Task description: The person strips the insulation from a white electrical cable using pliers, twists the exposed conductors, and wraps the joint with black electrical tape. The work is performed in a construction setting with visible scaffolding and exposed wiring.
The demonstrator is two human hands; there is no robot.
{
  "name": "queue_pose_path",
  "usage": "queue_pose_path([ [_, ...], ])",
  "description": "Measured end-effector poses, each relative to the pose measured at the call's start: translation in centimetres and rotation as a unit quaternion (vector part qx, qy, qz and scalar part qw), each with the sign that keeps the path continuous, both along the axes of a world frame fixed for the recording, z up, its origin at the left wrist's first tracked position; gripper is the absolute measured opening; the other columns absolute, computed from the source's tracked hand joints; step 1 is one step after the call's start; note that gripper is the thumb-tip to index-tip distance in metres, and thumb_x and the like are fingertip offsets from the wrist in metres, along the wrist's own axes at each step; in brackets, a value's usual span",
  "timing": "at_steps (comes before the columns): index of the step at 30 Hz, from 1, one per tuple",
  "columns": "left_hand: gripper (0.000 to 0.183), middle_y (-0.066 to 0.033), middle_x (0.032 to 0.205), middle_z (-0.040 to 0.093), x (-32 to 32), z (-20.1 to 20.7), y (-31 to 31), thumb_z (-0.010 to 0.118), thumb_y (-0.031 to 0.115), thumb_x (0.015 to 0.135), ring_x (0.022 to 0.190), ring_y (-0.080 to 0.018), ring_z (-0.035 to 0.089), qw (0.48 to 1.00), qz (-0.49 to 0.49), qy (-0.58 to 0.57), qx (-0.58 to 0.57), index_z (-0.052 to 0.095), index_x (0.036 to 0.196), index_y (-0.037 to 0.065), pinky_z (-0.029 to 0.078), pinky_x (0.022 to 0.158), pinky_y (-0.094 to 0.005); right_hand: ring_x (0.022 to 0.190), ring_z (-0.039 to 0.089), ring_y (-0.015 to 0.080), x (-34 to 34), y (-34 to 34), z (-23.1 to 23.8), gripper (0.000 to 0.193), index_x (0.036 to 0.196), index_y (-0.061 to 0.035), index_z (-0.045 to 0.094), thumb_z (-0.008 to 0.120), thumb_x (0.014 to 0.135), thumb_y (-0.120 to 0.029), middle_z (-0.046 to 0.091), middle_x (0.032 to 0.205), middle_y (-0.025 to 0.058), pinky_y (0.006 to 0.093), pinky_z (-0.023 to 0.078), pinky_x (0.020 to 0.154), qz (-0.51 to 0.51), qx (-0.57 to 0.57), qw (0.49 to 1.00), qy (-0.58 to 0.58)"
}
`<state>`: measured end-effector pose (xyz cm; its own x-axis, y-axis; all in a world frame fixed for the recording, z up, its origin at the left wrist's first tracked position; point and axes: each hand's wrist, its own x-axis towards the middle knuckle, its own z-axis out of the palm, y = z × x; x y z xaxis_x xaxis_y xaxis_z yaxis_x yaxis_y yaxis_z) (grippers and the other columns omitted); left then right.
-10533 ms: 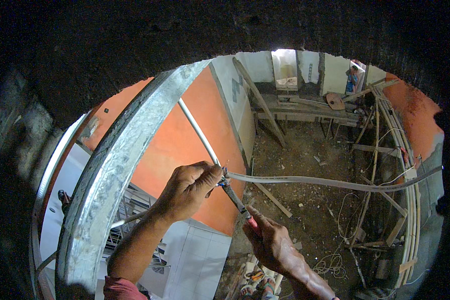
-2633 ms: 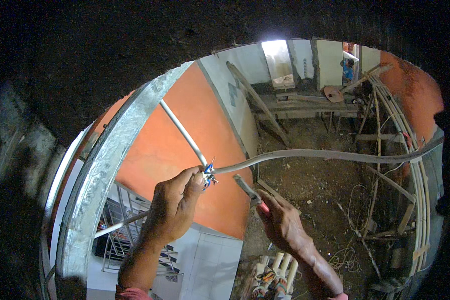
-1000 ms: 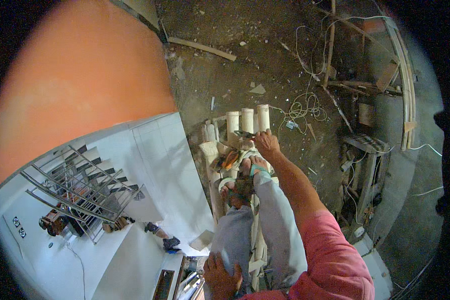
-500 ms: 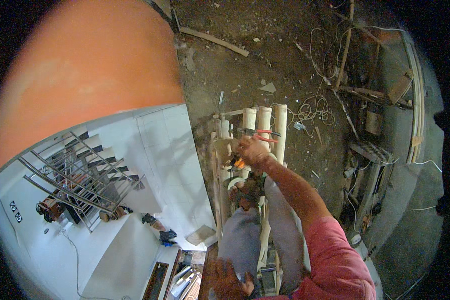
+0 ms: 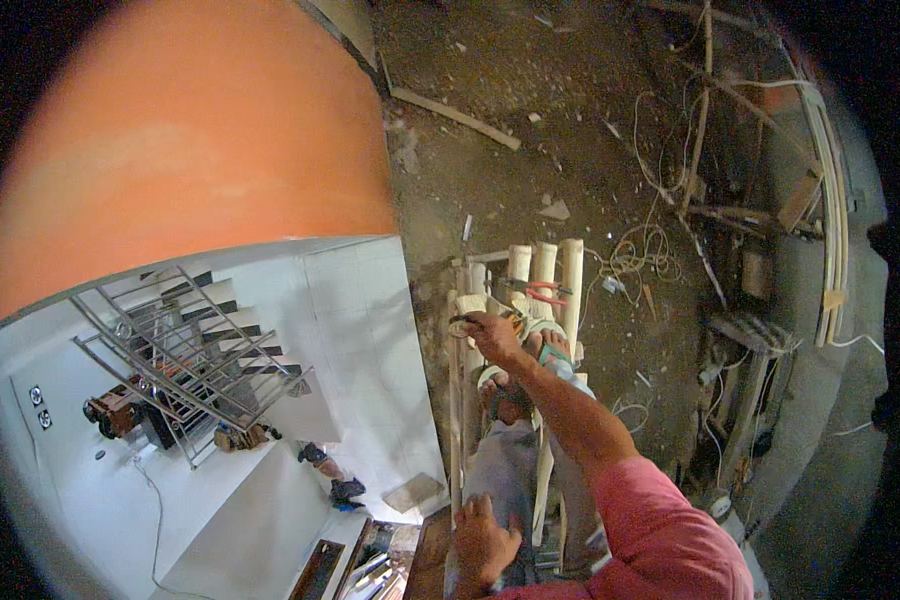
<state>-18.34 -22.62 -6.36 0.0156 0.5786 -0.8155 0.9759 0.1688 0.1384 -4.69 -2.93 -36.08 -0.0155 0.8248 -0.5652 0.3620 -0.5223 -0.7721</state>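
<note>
The right hand [image 5: 494, 338], fingers narrowed at a dark object [image 5: 461, 320], grip unclear, needed steadiness near red-handled pliers [image 5: 547, 287] at its two o'clock; the left hand [image 5: 485, 542], at six, lay loosely spread

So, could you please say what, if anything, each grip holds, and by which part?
The left grip holds nothing visible; whether the right grip holds the dark thing beside it cannot be told.

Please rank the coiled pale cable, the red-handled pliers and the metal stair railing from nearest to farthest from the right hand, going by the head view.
Starting from the right hand:
1. Red-handled pliers: just above and to its right in the view.
2. Coiled pale cable: farther to the right.
3. Metal stair railing: well off to the left.
</note>
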Motion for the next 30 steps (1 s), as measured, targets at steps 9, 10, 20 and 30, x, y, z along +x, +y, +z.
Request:
queue_pose_path([
  [9, 0.03, -0.0208, 0.1, 0.07, -0.9, 4.0, 2.9, 0.07, 0.021, 0.087, 0.093, -0.0356, 0.069, 0.945, 0.142, -0.165, 0.243, 0.067, 0.107, -0.001, 0.053, 0.086, -0.0409, 0.083, 0.065, 0.0169, 5.4, 2.4, 30.7, 0.026, 0.104, -0.0054, 0.061, 0.057, 0.102, -0.031, 0.061, 0.092, 0.0035, 0.0327, 0.056, 0.075, -0.292, -0.05, 0.771, 0.563],
  [10, 0.031, -0.0237, 0.103, 0.069, -0.7, 6.0, 5.1, 0.064, 0.023, 0.093, 0.096, -0.0407, 0.067, 0.926, 0.151, -0.234, 0.253, 0.066, 0.109, -0.003, 0.052, 0.086, -0.0469, 0.083, 0.065, 0.0172, 5.8, 2.7, 33.3, 0.026, 0.106, -0.0059, 0.061, 0.057, 0.102, -0.031, 0.061, 0.092, 0.0036, 0.033, 0.056, 0.075, -0.302, -0.062, 0.768, 0.561],
  [20, 0.031, -0.0143, 0.103, 0.07, 4.2, 23.1, 24.1, 0.074, 0.022, 0.09, 0.094, -0.0255, 0.068, 0.818, 0.07, -0.357, 0.445, 0.067, 0.109, -0.001, 0.053, 0.086, -0.0352, 0.068, 0.047, 0.007, 3.6, 2.3, 48.4, 0.031, 0.115, -0.0142, 0.063, 0.062, 0.097, -0.04, 0.057, 0.092, -0.0045, 0.0249, 0.037, 0.061, -0.349, -0.116, 0.701, 0.611],
  [30, 0.021, -0.0082, 0.092, 0.074, 3.9, 27.5, 26.9, 0.076, 0.015, 0.089, 0.088, -0.0135, 0.069, 0.812, 0.225, -0.356, 0.405, 0.069, 0.103, 0.001, 0.054, 0.079, -0.028, 0.062, 0.061, 0.0158, 3.2, 6.1, 53.1, 0.019, 0.093, -0.0047, 0.061, 0.068, 0.095, -0.023, 0.066, 0.081, 0.0079, 0.0317, 0.05, 0.056, -0.342, -0.066, 0.715, 0.606],
])
